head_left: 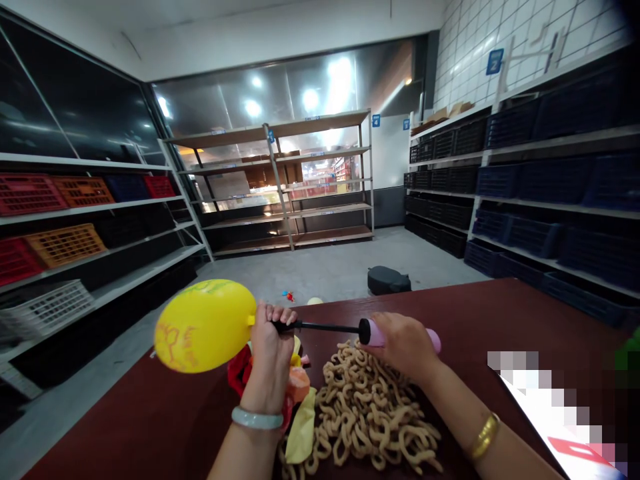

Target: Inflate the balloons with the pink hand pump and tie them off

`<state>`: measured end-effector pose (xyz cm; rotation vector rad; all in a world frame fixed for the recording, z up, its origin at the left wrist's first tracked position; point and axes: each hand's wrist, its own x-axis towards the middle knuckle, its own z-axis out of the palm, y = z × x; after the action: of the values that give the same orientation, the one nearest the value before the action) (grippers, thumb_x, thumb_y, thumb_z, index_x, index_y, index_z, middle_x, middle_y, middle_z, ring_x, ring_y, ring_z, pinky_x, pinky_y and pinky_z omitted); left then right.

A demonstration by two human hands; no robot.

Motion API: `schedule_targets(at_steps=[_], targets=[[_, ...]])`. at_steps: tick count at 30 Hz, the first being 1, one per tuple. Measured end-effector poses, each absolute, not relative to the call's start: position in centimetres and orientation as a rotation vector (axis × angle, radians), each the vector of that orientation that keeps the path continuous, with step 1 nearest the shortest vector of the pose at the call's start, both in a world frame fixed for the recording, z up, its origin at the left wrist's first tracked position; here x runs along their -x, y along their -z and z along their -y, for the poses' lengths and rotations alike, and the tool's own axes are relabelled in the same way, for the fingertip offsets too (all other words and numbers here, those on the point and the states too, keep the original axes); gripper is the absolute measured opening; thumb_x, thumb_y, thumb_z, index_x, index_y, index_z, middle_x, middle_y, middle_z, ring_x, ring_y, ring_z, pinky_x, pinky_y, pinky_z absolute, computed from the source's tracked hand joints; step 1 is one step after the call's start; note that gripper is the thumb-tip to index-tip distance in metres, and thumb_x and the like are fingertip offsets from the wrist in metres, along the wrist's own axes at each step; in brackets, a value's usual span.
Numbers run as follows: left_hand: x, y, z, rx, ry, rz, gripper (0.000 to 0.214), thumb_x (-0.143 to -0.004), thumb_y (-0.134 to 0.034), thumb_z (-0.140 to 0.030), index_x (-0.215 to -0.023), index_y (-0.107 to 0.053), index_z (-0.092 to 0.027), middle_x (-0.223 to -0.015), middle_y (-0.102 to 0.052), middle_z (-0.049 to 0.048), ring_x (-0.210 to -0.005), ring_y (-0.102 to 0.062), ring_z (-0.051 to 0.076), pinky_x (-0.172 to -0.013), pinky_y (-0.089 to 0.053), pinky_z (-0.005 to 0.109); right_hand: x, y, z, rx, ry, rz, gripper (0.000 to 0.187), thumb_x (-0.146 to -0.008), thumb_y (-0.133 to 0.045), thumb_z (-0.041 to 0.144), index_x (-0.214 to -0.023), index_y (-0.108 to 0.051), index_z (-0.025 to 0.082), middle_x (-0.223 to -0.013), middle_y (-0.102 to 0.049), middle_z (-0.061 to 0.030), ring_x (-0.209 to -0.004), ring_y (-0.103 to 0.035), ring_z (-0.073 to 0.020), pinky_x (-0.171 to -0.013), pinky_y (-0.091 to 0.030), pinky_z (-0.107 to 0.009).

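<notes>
A balloon pump point(327, 327) lies roughly level between my hands, its black rod showing. My left hand point(273, 330) is closed round its black end, against the neck of an inflated yellow balloon point(205, 327) with faint printed markings. My right hand point(400, 343) is wrapped round the pump's lilac body. Beneath the pump, a heap of tan, curled, ring-like pieces point(370, 413) covers the table. Limp balloons, among them a pale yellow one point(301, 427) and an orange one point(299, 382), lie beside the heap, partly hidden by my left forearm.
The dark red table point(480, 320) spans the foreground, with a partly blurred white printed sheet point(550, 413) at its right. Shelves with dark crates point(530, 233) line the right; coloured crates point(65, 243) fill the left. Beyond the table, a dark grey object point(389, 280) sits on the floor.
</notes>
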<state>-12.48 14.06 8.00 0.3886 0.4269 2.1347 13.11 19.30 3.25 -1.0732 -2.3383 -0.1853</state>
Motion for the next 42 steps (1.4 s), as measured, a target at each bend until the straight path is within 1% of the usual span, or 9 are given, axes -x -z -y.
schedule_targets(at_steps=[9, 15, 20, 24, 26, 29, 32, 35, 42], targets=[[5.5, -6.0, -14.4, -0.352, -2.052, -0.436, 0.045, -0.082, -0.062, -0.040, -0.057, -0.031, -0.018, -0.047, -0.031, -0.0065, -0.040, -0.033, 0.007, -0.043, -0.028, 0.022, -11.9, -2.8, -17.7, 1.055, 0.194, 2.363, 0.046, -0.079, -0.055, 0.059, -0.101, -0.058, 0.019, -0.089, -0.064, -0.0092, -0.084, -0.059, -0.0237, -0.073, -0.040, -0.033], [2.1, -4.2, -14.6, -0.427, -2.000, -0.471, 0.044, -0.079, -0.065, -0.040, -0.057, -0.035, -0.017, -0.048, -0.034, -0.0053, -0.042, -0.034, 0.008, -0.045, -0.030, 0.024, -11.4, -3.1, -17.0, 1.036, 0.120, 2.375, 0.041, -0.079, -0.057, 0.056, -0.099, -0.057, 0.019, -0.087, -0.064, -0.0068, -0.082, -0.060, -0.0227, -0.071, -0.039, -0.032], [2.4, -3.9, -15.2, -0.409, -1.994, -0.494, 0.045, -0.077, -0.065, -0.047, -0.058, -0.036, -0.018, -0.049, -0.035, -0.0054, -0.043, -0.036, 0.008, -0.046, -0.032, 0.025, -11.6, -2.8, -17.6, 1.037, 0.110, 2.376, 0.046, -0.078, -0.054, 0.062, -0.096, -0.057, 0.020, -0.086, -0.065, -0.0068, -0.082, -0.061, -0.0222, -0.069, -0.038, -0.031], [5.2, -4.6, -15.8, -0.304, -2.014, -0.533, 0.046, -0.084, -0.058, -0.044, -0.056, -0.031, -0.018, -0.046, -0.032, -0.0061, -0.039, -0.032, 0.007, -0.043, -0.028, 0.023, -11.8, -2.3, -18.4, 1.080, 0.094, 2.393, 0.048, -0.076, -0.052, 0.067, -0.091, -0.058, 0.022, -0.081, -0.065, -0.0052, -0.080, -0.062, -0.0219, -0.067, -0.038, -0.030], [7.5, -5.5, -15.6, -0.299, -2.041, -0.519, 0.045, -0.087, -0.054, -0.038, -0.056, -0.029, -0.018, -0.044, -0.029, -0.0063, -0.038, -0.032, 0.007, -0.042, -0.027, 0.023, -12.1, -2.4, -18.7, 1.081, 0.114, 2.384, 0.048, -0.077, -0.051, 0.067, -0.093, -0.058, 0.022, -0.083, -0.065, -0.0052, -0.081, -0.061, -0.0219, -0.068, -0.038, -0.031], [10.6, -7.2, -14.7, -0.386, -2.109, -0.465, 0.045, -0.087, -0.055, -0.034, -0.056, -0.028, -0.018, -0.045, -0.030, -0.0063, -0.038, -0.032, 0.006, -0.042, -0.026, 0.021, -12.9, -2.9, -19.2, 1.045, 0.200, 2.357, 0.047, -0.081, -0.048, 0.062, -0.101, -0.059, 0.021, -0.089, -0.066, -0.0071, -0.083, -0.060, -0.0221, -0.071, -0.039, -0.032], [11.8, -8.4, -13.8, -0.456, -2.164, -0.418, 0.044, -0.086, -0.056, -0.035, -0.056, -0.030, -0.018, -0.045, -0.030, -0.0062, -0.039, -0.033, 0.007, -0.042, -0.028, 0.022, -13.5, -3.3, -19.4, 1.009, 0.284, 2.323, 0.048, -0.083, -0.048, 0.058, -0.107, -0.058, 0.018, -0.096, -0.065, -0.0101, -0.086, -0.059, -0.0234, -0.074, -0.039, -0.033], [11.0, -8.5, -13.6, -0.459, -2.179, -0.395, 0.044, -0.085, -0.057, -0.037, -0.056, -0.031, -0.018, -0.046, -0.030, -0.0061, -0.040, -0.033, 0.007, -0.042, -0.028, 0.022, -13.8, -3.3, -19.5, 1.028, 0.305, 2.310, 0.049, -0.083, -0.049, 0.057, -0.109, -0.057, 0.016, -0.096, -0.064, -0.0111, -0.087, -0.058, -0.0243, -0.075, -0.039, -0.034], [5.8, -5.9, -14.8, -0.391, -2.022, -0.371, 0.044, -0.085, -0.058, -0.041, -0.057, -0.034, -0.017, -0.048, -0.030, -0.0059, -0.041, -0.032, 0.007, -0.044, -0.029, 0.022, -12.7, -2.8, -18.1, 1.042, 0.271, 2.357, 0.047, -0.081, -0.052, 0.058, -0.107, -0.057, 0.019, -0.091, -0.064, -0.0083, -0.084, -0.058, -0.0238, -0.072, -0.039, -0.034]])
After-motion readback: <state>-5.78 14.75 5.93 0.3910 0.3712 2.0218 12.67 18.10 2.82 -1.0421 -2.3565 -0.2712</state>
